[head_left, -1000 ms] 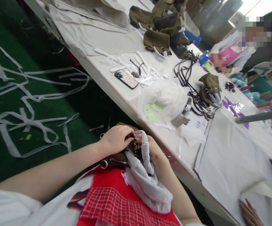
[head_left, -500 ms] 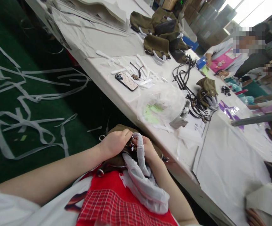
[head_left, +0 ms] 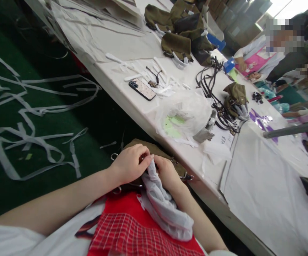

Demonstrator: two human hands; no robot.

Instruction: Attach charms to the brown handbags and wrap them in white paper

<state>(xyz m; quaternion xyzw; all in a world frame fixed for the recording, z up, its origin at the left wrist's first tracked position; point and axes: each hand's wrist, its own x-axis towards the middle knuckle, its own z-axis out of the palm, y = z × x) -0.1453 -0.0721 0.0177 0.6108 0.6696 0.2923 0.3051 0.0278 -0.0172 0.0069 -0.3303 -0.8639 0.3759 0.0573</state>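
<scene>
An olive-green bag [head_left: 159,151] with metal rings and a zip lies on my lap against the table's edge. From it hangs a loop of handle wrapped in whitish-grey paper [head_left: 160,202], which droops over my red apron. My left hand [head_left: 131,161] is closed, thumb and fingers pinching near the top end of the wrapped handle. Close beside it, my right hand [head_left: 167,172] is closed too, its fingertips curled in behind the wrapping. What the right fingers grip is hidden.
On the white table [head_left: 185,158] lie a phone [head_left: 142,89], a clear plastic bag [head_left: 185,113], dark straps [head_left: 209,85] and several olive bags [head_left: 176,46]. White strips [head_left: 36,135] litter the green floor. A metal bar [head_left: 292,131] juts in at right. A co-worker in a pink apron [head_left: 259,60] works opposite.
My left hand has turned and its thumb now pinches the wrapped handle's top. The shiny metal piece between my hands is now covered. A hand at lower right has left view.
</scene>
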